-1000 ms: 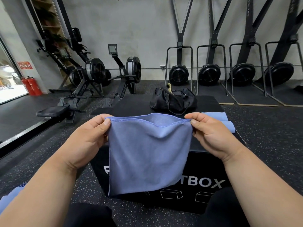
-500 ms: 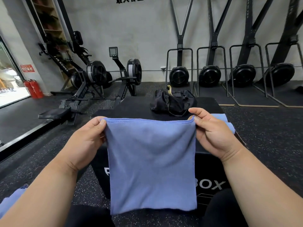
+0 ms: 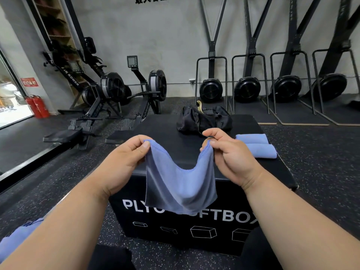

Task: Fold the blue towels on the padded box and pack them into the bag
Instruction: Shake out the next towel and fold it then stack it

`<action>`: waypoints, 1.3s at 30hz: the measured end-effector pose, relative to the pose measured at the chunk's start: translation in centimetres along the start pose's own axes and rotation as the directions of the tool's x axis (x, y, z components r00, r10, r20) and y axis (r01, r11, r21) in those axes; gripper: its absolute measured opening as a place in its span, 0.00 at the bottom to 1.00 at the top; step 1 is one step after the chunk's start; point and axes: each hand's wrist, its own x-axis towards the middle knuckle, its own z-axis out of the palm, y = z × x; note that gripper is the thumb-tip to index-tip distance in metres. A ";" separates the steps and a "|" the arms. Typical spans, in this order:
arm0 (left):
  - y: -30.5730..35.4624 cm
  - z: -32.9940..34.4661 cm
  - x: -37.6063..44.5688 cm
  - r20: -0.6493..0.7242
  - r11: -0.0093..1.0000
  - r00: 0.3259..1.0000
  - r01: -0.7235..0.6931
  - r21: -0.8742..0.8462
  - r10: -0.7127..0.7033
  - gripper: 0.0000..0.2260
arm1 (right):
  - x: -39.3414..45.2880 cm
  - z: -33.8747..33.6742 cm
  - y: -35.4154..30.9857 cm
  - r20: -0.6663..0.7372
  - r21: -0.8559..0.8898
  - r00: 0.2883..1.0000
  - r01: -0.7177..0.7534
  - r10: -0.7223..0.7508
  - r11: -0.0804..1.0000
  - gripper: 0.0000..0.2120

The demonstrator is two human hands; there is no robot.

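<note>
Head view, the only camera. I read the left hand (image 3: 124,162) at 9 o'clock of the frame centre and the right hand (image 3: 231,156) at 3 o'clock. Each pinches one top corner of the blue towel (image 3: 181,188) between thumb and forefinger; the other fingers of both hands are curled under.

The towel hangs in the air in front of the padded box (image 3: 169,133), over its near edge and front face, not resting on the top. The top hem sags in a deep U between the two pinches, so the hands are close together and the cloth is slack. It looks soft, matte, stitched at the hem, and doubled: a darker layer shows along the left edge.

Key relation: the hem runs 9-to-3 between the hands and the body drops toward 6 o'clock, while the box top lies toward 12 o'clock of both hands. My judgement: the next move is laying the towel forward onto the top, and neither hand is clearly nearer.

Two folded towels (image 3: 255,146) lie at the box's right edge, at 3 o'clock of the right hand. The black bag (image 3: 204,119) sits at the far side, at 12 o'clock. More blue cloth (image 3: 17,238) shows at 8 o'clock, by the left forearm.
</note>
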 end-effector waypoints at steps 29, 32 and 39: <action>0.6 3.2 1.6 0.192 0.994 0.980 -0.026 -0.105 0.046 0.18 | 1.5 4.7 1.9 0.263 0.084 0.964 -0.061 0.037 0.995 0.16; 0.3 3.2 1.5 0.165 0.995 0.986 -0.009 -0.101 0.025 0.16 | 1.3 4.8 1.7 0.245 0.062 0.969 -0.058 0.041 0.996 0.17; 0.1 3.4 1.4 0.007 0.994 1.000 0.015 -0.107 -0.014 0.09 | 0.9 4.9 1.6 0.057 -0.208 0.998 0.018 -0.006 0.978 0.10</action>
